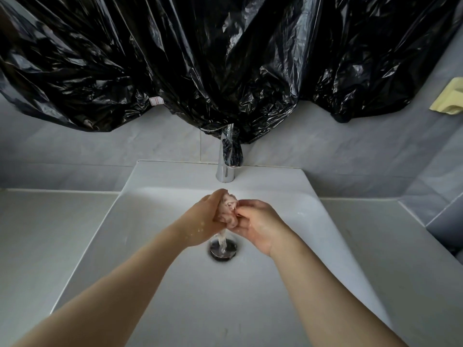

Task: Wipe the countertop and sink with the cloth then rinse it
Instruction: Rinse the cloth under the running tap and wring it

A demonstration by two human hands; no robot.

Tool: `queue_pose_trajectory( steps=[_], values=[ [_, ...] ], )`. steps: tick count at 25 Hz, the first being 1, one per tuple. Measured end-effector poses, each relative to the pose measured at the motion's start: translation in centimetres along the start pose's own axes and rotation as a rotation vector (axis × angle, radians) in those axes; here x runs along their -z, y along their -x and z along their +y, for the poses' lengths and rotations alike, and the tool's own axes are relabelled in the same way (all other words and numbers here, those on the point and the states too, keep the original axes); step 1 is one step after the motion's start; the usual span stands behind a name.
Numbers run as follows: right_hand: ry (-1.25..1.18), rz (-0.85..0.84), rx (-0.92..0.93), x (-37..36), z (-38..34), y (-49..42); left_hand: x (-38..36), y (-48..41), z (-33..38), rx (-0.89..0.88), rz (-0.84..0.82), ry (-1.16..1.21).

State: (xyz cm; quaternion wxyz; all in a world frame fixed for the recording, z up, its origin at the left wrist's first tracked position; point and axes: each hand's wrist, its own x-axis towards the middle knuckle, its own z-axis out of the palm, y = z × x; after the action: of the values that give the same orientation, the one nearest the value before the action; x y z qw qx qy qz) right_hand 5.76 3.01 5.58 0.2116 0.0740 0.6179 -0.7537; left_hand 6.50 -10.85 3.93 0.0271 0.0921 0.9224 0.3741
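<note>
A small pinkish cloth is bunched into a wad between my two hands over the white sink. My left hand presses it from the left and my right hand grips it from the right with fingers curled. Water runs out of the bottom of the wad down onto the chrome drain. The chrome faucet stands just behind the hands at the sink's back edge. Pale countertop lies on both sides of the sink.
Black plastic sheeting hangs over the wall above the faucet and drapes onto its top. A yellow item sits on the right wall. A grey tiled ledge rises at the right of the counter.
</note>
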Motion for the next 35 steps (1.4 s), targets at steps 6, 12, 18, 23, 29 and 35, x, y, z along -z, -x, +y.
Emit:
queue_pose_trajectory(
  steps=[6,12,18,23,29,35],
  values=[
    [0.521,0.232,0.258,0.4,0.1,-0.1,0.4,0.8,3.0,0.008,-0.107,0.423],
    [0.478,0.153,0.337,0.1,-1.6,0.1,1.3,-1.0,2.9,0.207,-0.012,0.561],
    [1.235,-0.006,0.749,0.7,-0.7,0.8,2.7,-0.9,2.7,0.358,-0.183,0.634],
    [1.686,0.292,0.940,0.4,1.3,-0.8,2.1,-1.2,3.6,0.299,-0.391,0.303],
    [1.642,0.398,0.933,0.3,0.5,-1.2,1.6,-2.1,4.0,0.389,-0.249,0.076],
    [1.646,0.361,1.134,0.7,1.1,-1.7,2.5,-2.6,4.3,0.258,-0.364,0.076]
  ],
)
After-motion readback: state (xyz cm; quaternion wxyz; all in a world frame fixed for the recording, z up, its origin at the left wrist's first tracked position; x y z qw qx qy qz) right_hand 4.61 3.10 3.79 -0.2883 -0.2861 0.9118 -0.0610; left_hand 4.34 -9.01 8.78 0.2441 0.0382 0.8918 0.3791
